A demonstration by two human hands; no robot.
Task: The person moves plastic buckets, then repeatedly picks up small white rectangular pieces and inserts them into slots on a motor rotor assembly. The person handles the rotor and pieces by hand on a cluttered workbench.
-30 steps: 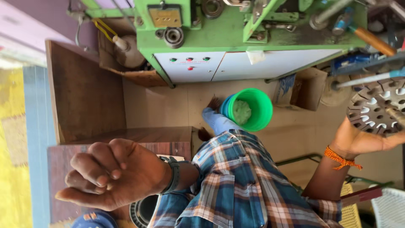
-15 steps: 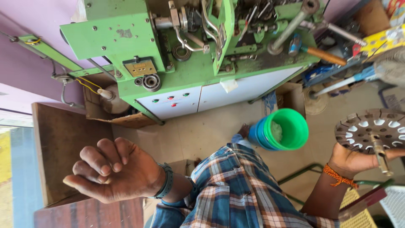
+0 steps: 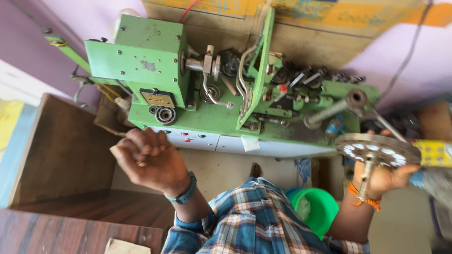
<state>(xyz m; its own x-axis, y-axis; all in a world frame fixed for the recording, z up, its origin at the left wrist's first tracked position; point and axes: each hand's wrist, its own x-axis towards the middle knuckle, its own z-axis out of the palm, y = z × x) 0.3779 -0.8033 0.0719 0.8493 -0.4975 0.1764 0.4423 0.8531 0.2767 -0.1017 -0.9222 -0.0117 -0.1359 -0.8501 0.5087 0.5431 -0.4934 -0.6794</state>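
Checked sleeves [image 3: 254, 221] and a green bucket [image 3: 316, 209] are seen nearest | left hand [image 3: 150, 160] is raised with its grip curled together around nothing visible | right hand [image 3: 383, 178] is clamped on the stem under a round slotted metal disc [image 3: 376, 149] | beyond, a green machine [image 3: 197, 84] is set against the wall.

My view of the operator's own body: short-sleeved plaid shirt [image 3: 254, 221] in blue, white and rust-brown checks, both sleeves ending above the elbow. Forearms bare. Left hand [image 3: 150, 160] bare, no glove, with a dark teal band [image 3: 186, 192] snug on that wrist, looks like a watch strap or bracelet. Right hand [image 3: 383, 178] also bare, orange thread [image 3: 362, 196] tied round its wrist in several loops. No rings that I can make out.
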